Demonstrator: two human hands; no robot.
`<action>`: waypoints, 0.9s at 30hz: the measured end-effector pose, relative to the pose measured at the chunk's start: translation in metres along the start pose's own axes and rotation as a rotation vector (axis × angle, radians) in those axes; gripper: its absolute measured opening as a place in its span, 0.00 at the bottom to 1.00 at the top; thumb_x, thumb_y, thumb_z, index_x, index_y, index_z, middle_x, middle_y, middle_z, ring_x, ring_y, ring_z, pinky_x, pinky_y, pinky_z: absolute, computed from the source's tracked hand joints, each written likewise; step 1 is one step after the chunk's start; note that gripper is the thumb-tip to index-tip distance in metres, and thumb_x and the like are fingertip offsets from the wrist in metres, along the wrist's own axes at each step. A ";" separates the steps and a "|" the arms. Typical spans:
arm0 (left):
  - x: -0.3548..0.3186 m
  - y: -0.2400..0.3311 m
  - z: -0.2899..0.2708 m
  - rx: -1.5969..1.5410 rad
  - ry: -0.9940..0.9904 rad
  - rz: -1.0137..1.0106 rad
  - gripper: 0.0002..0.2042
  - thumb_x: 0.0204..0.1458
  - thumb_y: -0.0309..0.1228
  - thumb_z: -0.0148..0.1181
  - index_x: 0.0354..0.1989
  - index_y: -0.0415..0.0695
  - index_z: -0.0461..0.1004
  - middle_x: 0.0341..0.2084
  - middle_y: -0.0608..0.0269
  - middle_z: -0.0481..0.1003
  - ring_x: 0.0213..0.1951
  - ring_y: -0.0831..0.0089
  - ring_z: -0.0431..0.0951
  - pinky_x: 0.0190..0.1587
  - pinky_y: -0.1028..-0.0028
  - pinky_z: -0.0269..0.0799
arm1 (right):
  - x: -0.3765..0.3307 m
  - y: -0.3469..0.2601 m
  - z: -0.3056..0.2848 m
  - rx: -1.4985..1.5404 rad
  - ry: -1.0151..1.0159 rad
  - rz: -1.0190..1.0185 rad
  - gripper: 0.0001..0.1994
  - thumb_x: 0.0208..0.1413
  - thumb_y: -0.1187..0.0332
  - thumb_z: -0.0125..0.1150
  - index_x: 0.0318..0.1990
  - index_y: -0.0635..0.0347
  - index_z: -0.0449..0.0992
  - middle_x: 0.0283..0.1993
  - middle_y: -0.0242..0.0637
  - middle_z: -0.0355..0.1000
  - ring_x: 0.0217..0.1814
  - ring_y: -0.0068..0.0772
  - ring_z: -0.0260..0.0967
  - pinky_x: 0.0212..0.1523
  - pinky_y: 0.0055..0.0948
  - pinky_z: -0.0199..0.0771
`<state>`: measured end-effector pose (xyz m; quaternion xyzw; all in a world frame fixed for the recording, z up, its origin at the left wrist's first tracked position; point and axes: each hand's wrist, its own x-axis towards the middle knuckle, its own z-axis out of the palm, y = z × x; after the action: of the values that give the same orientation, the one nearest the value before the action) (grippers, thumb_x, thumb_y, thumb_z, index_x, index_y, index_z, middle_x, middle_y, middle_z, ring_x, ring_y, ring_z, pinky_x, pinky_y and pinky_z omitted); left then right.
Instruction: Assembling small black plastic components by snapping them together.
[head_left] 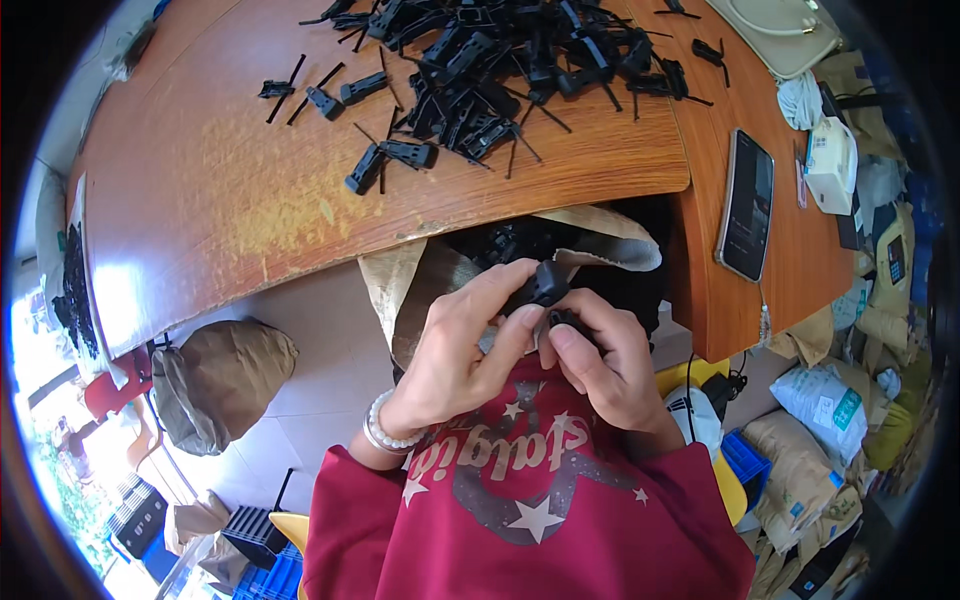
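Note:
Close in front of my chest, my left hand [465,345] pinches a black plastic part [546,284] between thumb and fingers. My right hand [612,365], just beside it, has its fingers closed on a smaller black piece [568,320], mostly covered by the fingertips. The two pieces are very near each other; whether they touch is hidden. Beyond my hands, under the table edge, a brown paper sack [395,285] gapes with black parts [510,240] inside. A heap of similar black plastic parts [470,85] with thin stems lies on the wooden table [270,190].
A phone [746,205] lies on the right-hand table section, near a white box [832,165] and a coiled white cable [799,100]. On the floor are a brown bag [225,380] at left, packed sacks [800,460] and a blue crate [742,470] at right.

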<state>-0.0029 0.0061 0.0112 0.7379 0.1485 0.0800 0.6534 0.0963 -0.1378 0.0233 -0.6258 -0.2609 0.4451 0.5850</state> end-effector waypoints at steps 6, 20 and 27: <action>-0.001 -0.002 -0.001 0.156 0.026 0.232 0.17 0.49 0.18 0.56 0.48 0.30 0.66 0.30 0.47 0.71 0.27 0.55 0.73 0.28 0.68 0.69 | 0.000 -0.004 0.000 -0.015 -0.026 0.021 0.10 0.60 0.68 0.50 0.41 0.69 0.68 0.22 0.36 0.67 0.22 0.24 0.65 0.26 0.23 0.64; -0.004 -0.012 0.002 0.328 0.125 0.515 0.19 0.47 0.16 0.54 0.49 0.28 0.64 0.27 0.48 0.69 0.22 0.56 0.70 0.22 0.68 0.67 | 0.005 -0.001 -0.005 0.333 -0.099 0.209 0.10 0.60 0.68 0.50 0.33 0.68 0.71 0.20 0.33 0.70 0.14 0.12 0.54 0.14 0.15 0.50; -0.001 -0.023 -0.016 0.080 -0.021 0.182 0.10 0.53 0.23 0.54 0.42 0.34 0.73 0.29 0.54 0.73 0.27 0.64 0.76 0.30 0.72 0.72 | 0.011 0.008 -0.003 -0.087 -0.163 -0.014 0.11 0.59 0.69 0.49 0.33 0.69 0.73 0.21 0.36 0.71 0.18 0.20 0.64 0.20 0.20 0.62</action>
<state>-0.0117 0.0236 -0.0097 0.7746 0.0772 0.1253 0.6151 0.1025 -0.1316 0.0131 -0.6105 -0.3311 0.4785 0.5374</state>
